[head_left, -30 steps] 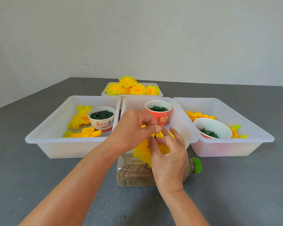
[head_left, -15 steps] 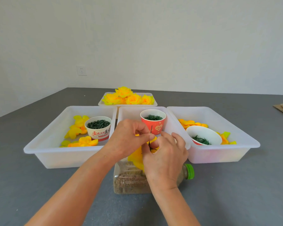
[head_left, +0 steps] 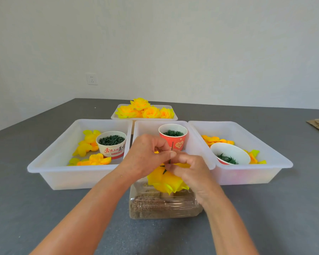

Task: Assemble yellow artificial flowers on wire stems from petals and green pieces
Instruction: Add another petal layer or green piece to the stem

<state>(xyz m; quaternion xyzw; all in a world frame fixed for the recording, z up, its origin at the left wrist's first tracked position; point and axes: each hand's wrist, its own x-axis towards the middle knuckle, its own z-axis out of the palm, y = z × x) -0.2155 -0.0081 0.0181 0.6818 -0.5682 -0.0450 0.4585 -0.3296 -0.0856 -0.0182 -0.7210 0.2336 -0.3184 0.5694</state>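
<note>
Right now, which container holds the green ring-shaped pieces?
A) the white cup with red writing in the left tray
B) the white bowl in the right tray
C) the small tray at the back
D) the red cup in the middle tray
D: the red cup in the middle tray shows small green rings at its top.

The white paper cup (head_left: 111, 144) in the left bin (head_left: 50, 163) carries large red Chinese characters, apparently "舌尖上的美味", with a smaller red line beneath, too small to read. The red paper cup (head_left: 172, 136) in the middle bin (head_left: 144, 126) shows a heart emblem whose lettering is illegible.
</note>
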